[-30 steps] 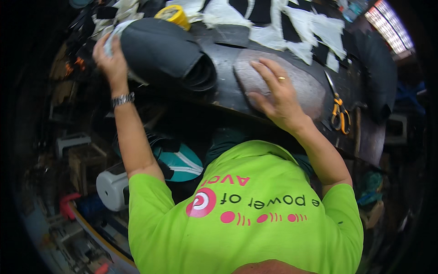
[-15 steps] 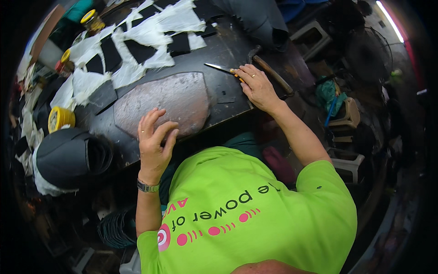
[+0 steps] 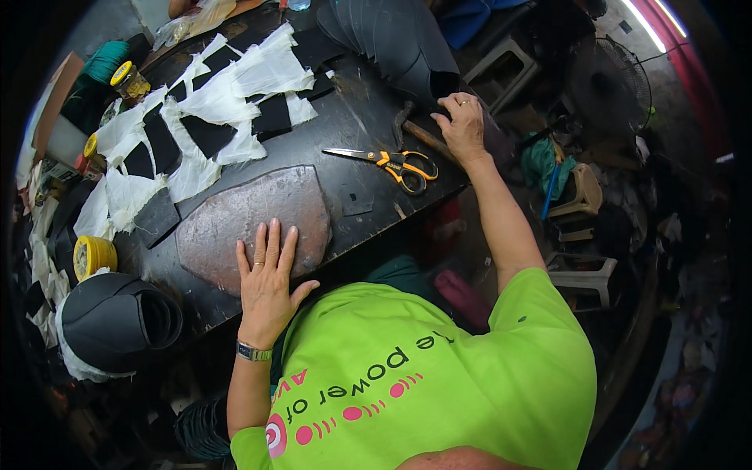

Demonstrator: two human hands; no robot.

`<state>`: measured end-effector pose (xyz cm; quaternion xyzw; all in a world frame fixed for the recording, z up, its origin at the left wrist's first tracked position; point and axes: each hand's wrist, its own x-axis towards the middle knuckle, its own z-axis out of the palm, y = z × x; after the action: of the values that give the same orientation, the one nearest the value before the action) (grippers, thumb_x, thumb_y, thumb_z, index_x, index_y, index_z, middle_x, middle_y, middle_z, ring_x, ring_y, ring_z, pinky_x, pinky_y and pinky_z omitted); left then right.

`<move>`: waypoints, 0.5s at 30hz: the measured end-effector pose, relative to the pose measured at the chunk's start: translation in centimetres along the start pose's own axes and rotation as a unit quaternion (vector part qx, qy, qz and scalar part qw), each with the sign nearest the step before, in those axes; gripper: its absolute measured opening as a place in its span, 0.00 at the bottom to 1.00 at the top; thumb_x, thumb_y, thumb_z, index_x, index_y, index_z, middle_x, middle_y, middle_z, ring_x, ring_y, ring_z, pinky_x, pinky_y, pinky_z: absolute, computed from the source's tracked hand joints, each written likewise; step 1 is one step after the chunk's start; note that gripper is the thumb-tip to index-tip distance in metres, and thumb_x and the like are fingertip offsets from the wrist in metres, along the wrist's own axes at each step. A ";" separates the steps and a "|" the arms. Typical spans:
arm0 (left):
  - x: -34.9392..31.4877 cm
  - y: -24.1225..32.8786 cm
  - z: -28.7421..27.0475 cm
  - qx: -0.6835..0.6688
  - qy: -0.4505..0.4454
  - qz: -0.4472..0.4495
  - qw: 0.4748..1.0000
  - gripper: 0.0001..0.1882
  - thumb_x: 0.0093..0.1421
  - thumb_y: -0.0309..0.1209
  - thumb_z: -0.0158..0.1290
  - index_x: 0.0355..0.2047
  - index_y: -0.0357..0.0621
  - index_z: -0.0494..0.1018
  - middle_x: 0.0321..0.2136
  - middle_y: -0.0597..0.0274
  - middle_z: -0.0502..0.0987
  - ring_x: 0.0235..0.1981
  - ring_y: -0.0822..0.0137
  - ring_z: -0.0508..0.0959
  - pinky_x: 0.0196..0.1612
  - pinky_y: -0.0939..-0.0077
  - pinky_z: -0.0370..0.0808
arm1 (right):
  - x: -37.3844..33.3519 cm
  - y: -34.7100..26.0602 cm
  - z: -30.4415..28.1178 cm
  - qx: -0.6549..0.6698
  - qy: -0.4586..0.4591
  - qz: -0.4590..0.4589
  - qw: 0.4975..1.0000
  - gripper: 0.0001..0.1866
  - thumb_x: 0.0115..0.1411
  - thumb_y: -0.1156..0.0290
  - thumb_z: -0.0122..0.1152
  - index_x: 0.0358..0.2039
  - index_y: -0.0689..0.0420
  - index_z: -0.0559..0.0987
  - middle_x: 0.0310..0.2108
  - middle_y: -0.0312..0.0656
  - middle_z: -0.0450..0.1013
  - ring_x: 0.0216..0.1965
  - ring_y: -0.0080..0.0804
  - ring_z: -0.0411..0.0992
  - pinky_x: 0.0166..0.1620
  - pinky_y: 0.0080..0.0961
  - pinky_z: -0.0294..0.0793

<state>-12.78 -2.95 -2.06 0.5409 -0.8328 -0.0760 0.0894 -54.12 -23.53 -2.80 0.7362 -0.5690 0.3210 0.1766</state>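
My left hand (image 3: 268,288) lies on a flat grey-brown slab (image 3: 235,215), fingers stretched and spread over its near part. The slab, maybe stone or metal, rests at the table's near edge. At the table's right end my right hand (image 3: 462,129) is just short of a stack of curved black sheets (image 3: 392,47). Its fingers are bent, the thumb stands apart, and no held thing shows. Beside its wrist lies a hammer (image 3: 427,139), the handle's end partly hidden by the hand. Scissors with orange and black handles (image 3: 392,163) lie between the slab and the hammer.
White cloth scraps (image 3: 254,74) and black pieces spread over the far side of the dark table (image 3: 352,207). A yellow tub (image 3: 95,257) and a black roll (image 3: 117,321) stand at the left. Plastic stools (image 3: 505,74) and a fan (image 3: 603,86) are at the right.
My right hand has left the scissors and moved up and right toward the black stack. My left hand has come down flat on the slab. The view has shifted a little.
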 end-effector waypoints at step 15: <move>3.6 1.0 -10.7 -0.182 0.311 0.106 0.927 0.46 0.44 0.41 0.76 0.63 0.42 0.72 0.63 0.48 0.69 0.60 0.51 0.74 0.60 0.61 0.73 | 9.1 -12.6 -18.6 0.498 -0.083 -0.102 0.857 0.17 0.70 0.70 0.59 0.56 0.64 0.79 0.46 0.43 0.79 0.45 0.28 0.77 0.51 0.25 0.74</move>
<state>-12.58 -6.13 8.81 0.4202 -0.7876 -0.0446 0.4484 -45.81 -14.85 18.23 0.8034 -0.2675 0.4796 -0.2301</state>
